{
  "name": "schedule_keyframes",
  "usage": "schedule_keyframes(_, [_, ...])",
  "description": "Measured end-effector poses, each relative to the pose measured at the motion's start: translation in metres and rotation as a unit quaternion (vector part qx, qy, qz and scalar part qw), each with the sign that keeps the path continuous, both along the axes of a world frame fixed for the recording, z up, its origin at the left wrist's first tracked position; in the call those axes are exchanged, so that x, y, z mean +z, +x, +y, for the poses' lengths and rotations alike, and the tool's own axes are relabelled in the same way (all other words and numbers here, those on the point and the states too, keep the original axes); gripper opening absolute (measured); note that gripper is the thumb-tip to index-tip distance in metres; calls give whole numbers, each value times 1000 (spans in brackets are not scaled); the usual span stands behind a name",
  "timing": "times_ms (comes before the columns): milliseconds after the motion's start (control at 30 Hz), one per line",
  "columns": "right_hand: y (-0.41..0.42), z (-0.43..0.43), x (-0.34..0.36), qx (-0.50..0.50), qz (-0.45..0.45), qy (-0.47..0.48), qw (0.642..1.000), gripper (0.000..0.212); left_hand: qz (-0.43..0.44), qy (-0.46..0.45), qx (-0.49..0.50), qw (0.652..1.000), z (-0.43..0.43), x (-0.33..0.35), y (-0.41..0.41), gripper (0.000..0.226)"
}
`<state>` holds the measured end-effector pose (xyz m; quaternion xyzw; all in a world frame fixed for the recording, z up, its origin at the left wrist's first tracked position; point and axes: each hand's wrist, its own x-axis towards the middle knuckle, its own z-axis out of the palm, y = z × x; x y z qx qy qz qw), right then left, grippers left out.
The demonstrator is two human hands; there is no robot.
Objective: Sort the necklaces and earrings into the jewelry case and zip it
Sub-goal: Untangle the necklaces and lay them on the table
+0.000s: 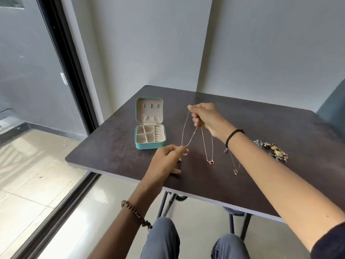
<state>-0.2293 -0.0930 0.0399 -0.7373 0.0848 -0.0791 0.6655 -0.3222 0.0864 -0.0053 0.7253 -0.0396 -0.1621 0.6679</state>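
The teal jewelry case (150, 126) lies open on the dark tabletop (115, 146), just left of and a little beyond the left hand's fingers (182, 150). Its lid stands upright and its beige compartments show no jewelry.

The left hand (168, 159), with a beaded bracelet (134, 212) on its wrist, pinches the low loop of a thin chain necklace (192, 136) between thumb and forefinger. Its other fingers are loosely curled below.

Both strands of that chain rise up and to the right to the right hand (207, 118), which is raised above the tabletop. That hand's fingers (196, 118) are curled together round the tops of the chains.

Below those fingers hangs a red-stone necklace (211, 162), its pendant low over the tabletop. Whether it touches the surface is unclear.

Right of it, a third necklace (235, 171) shows only its lower chain and pendant. Its upper part is hidden behind the right wrist, so it is probably held by the same fingers.

A black cord bracelet (233, 136) circles the right wrist.

Well right of the right hand's fingers, a pile of ornate earrings (272, 150) lies on the tabletop.
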Motion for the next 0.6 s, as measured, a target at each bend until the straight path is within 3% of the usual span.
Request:
schedule_keyframes(133, [-27, -8, 21, 19, -3, -50, 999, 18, -69, -5, 22, 997, 1, 11, -12, 34])
schedule_keyframes(233, [-49, -9, 30, 24, -7, -64, 998, 18, -111, -63, 32, 991, 3, 27, -15, 34])
schedule_keyframes(433, [-83, -14, 27, 39, 2, -77, 996, 18, -75, -279, -8, 957, -3, 67, -15, 26])
schedule_keyframes(600, [-109, -19, 15, 72, 13, -27, 997, 22, -46, -337, 1, 940, -7, 90, -15, 24])
